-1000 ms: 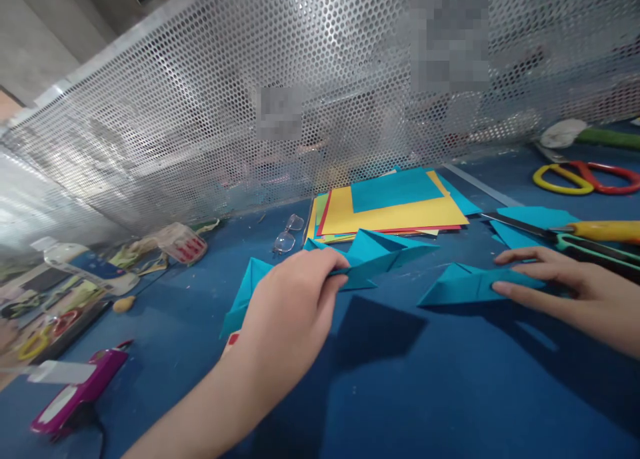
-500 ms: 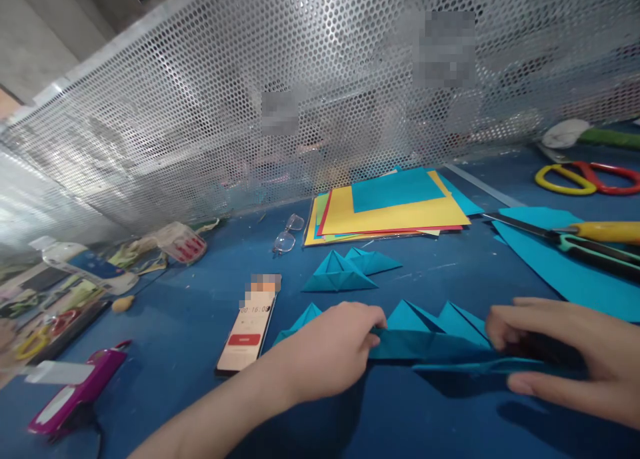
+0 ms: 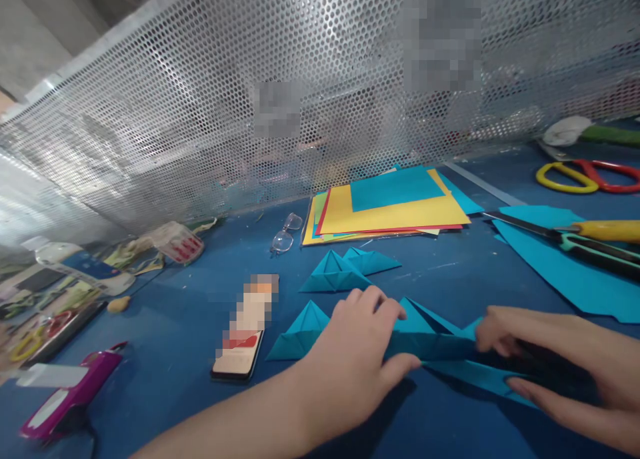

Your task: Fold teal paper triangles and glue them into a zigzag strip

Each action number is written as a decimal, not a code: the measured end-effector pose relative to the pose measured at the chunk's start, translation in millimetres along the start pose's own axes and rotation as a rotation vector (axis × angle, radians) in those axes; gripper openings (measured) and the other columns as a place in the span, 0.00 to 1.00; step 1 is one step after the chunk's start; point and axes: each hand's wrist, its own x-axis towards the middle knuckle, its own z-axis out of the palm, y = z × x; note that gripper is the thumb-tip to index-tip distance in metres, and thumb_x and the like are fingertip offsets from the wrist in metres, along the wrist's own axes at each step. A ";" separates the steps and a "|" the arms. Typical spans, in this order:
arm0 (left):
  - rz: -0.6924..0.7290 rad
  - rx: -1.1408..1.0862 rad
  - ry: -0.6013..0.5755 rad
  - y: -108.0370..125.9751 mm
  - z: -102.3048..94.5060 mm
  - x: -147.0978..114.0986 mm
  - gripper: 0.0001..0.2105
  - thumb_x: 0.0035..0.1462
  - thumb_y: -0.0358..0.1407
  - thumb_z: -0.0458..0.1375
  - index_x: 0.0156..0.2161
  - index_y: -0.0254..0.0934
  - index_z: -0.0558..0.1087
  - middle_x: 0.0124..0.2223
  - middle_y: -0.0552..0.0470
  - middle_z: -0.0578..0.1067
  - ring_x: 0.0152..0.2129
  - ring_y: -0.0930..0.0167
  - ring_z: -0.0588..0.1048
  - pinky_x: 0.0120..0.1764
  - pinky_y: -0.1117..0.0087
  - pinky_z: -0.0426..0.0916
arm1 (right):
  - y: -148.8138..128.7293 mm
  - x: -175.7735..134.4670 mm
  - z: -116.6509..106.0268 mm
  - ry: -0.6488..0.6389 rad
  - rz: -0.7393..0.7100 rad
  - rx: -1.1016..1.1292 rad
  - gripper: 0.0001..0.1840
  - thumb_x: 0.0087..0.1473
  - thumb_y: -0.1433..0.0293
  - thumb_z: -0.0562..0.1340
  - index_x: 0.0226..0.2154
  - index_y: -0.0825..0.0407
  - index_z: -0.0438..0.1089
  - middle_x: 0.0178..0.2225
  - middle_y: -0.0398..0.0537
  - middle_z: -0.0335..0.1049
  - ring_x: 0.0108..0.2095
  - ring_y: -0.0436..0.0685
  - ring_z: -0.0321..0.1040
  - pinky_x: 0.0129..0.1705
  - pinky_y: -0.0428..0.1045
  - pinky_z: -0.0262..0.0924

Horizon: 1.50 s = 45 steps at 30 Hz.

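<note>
A blue folded paper (image 3: 433, 345), with pointed peaks along its upper side, lies between my hands. My left hand (image 3: 350, 369) is closed on its left part, fingers behind and thumb in front. My right hand (image 3: 560, 359) grips the right end, its thumb against a lower flap (image 3: 470, 377) that stands apart from the upper layer. Beside my left wrist sits a folded paper boat (image 3: 299, 332), partly covered by that hand. Two more blue paper boats (image 3: 333, 275) stand just beyond, one overlapping the other.
A phone (image 3: 237, 352) lies left of my forearm, with glasses (image 3: 286, 234) behind it. Coloured paper sheets (image 3: 390, 219) are stacked near the perforated metal screen (image 3: 215, 92). Scissors (image 3: 565, 177) and a yellow-handled tool (image 3: 607, 232) rest at right. A purple glue gun (image 3: 75, 395) lies left.
My left hand has slid right along the folded paper, and its thumb now shows in front. My right hand shifted slightly left. The lower flap has swung down, away from the upper layer.
</note>
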 end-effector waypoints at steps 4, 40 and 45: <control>-0.326 0.230 -0.061 15.3 -8.7 -8.0 0.31 0.77 0.41 0.72 0.76 0.37 0.69 0.76 0.34 0.69 0.73 0.42 0.68 0.69 0.39 0.72 | -1.6 -1.8 4.9 -0.012 -0.060 -0.019 0.16 0.73 0.47 0.66 0.54 0.35 0.77 0.48 0.44 0.80 0.44 0.58 0.80 0.46 0.45 0.78; 0.052 0.339 -0.057 -46.8 -29.3 -9.0 0.16 0.67 0.21 0.68 0.56 0.37 0.79 0.57 0.41 0.84 0.56 0.48 0.83 0.55 0.53 0.76 | 1.0 -1.7 23.4 0.067 -0.072 0.091 0.16 0.82 0.49 0.61 0.59 0.25 0.83 0.52 0.36 0.87 0.50 0.53 0.86 0.56 0.41 0.77; 0.252 0.157 -0.060 -24.9 -8.4 10.0 0.19 0.79 0.30 0.65 0.69 0.41 0.76 0.67 0.45 0.80 0.64 0.58 0.80 0.66 0.59 0.75 | -14.7 15.9 16.1 0.044 -0.102 0.204 0.15 0.81 0.50 0.62 0.54 0.31 0.85 0.49 0.39 0.87 0.46 0.55 0.86 0.49 0.42 0.79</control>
